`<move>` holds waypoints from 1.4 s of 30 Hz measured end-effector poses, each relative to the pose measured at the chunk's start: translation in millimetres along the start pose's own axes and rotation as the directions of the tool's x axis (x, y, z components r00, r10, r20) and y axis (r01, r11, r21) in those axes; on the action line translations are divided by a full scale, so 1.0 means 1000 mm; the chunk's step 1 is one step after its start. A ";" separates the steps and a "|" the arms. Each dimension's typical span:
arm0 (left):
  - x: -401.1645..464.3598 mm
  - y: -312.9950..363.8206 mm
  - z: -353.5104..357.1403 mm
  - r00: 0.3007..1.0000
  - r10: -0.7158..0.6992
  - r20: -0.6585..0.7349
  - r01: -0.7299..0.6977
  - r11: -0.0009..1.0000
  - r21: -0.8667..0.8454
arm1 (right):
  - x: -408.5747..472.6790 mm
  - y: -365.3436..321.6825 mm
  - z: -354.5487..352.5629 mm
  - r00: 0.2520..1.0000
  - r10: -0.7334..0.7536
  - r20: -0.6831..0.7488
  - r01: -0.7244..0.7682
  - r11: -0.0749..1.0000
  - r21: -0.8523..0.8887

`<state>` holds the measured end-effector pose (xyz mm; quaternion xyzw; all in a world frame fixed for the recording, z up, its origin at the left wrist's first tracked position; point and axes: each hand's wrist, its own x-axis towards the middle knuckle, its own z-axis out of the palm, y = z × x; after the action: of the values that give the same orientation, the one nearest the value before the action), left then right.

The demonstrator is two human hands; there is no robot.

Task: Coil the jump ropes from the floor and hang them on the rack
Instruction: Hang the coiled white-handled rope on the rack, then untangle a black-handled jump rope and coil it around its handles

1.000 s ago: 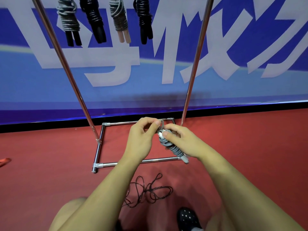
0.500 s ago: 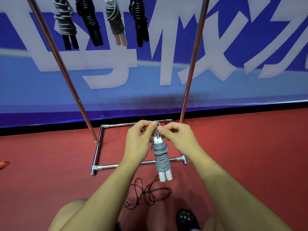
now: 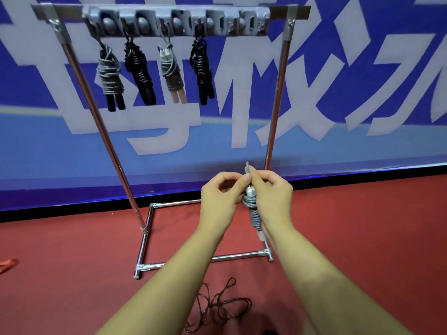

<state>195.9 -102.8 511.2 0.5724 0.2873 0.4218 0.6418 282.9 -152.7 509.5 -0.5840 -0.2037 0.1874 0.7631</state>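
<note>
A coiled grey jump rope (image 3: 252,209), its cord wound in tight ridged turns round pale handles, hangs upright just right of the frame's centre, held between both hands. The right hand (image 3: 272,197) wraps its grip round the bundle, and its fingertips pinch the thin loop that sticks up at the top; the left hand (image 3: 221,199) meets it there, its curled fingers pinching the same loop. Behind the hands stands the rack (image 3: 277,102), shiny chrome tubing with a rectangular foot on the red floor (image 3: 72,274) and a grey hook bar across the top of the frame. Four wound ropes hang from it at upper left: a grey one with black handles (image 3: 110,78), a black one (image 3: 140,71), a grey one with beige handles (image 3: 172,76) and another black one (image 3: 202,68). A loose black rope (image 3: 217,305) lies tangled on the floor at bottom centre, between the forearms. An orange strap (image 3: 8,264) shows at the left edge.
</note>
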 end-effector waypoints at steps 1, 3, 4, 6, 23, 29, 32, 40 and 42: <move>0.006 0.012 0.005 0.999 0.031 -0.009 -0.031 0.999 0.018 | 0.005 -0.013 0.004 1.000 -0.025 -0.014 0.025 1.000 -0.009; 0.018 0.035 0.016 0.994 0.102 -0.026 -0.101 0.993 0.059 | 0.016 -0.040 0.010 0.997 -0.074 -0.025 0.074 0.997 -0.017; 0.025 0.046 0.021 0.990 0.134 -0.038 -0.131 0.989 0.070 | 0.022 -0.053 0.014 0.996 -0.089 -0.022 0.088 0.996 -0.013; 0.039 0.070 0.033 0.983 0.170 -0.067 -0.167 0.984 0.061 | 0.036 -0.079 0.022 0.995 -0.103 -0.017 0.104 0.994 0.025; 0.211 0.185 0.060 0.977 0.103 -0.188 -0.118 0.991 -0.069 | 0.184 -0.186 0.116 0.949 -0.261 0.177 0.287 0.947 -0.141; 0.247 0.195 0.071 0.979 0.013 -0.204 -0.031 0.996 -0.086 | 0.223 -0.184 0.134 0.957 -0.260 0.130 0.279 0.945 -0.169; 0.258 0.191 0.073 0.978 -0.039 -0.203 0.019 0.995 -0.101 | 0.238 -0.176 0.138 0.968 -0.221 0.117 0.242 0.948 -0.209; 0.264 0.159 0.057 0.993 0.089 -0.072 -0.090 0.996 -0.016 | 0.237 -0.149 0.125 0.956 -0.256 0.140 0.282 0.935 -0.214; 0.257 0.147 0.051 0.985 0.162 -0.057 -0.159 0.986 0.053 | 0.230 -0.136 0.117 0.959 -0.259 0.113 0.280 0.924 -0.262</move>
<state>331.1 94.2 692.8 0.5960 0.2698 0.4825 0.5825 422.3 30.1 689.7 -0.6431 -0.3351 0.0729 0.6847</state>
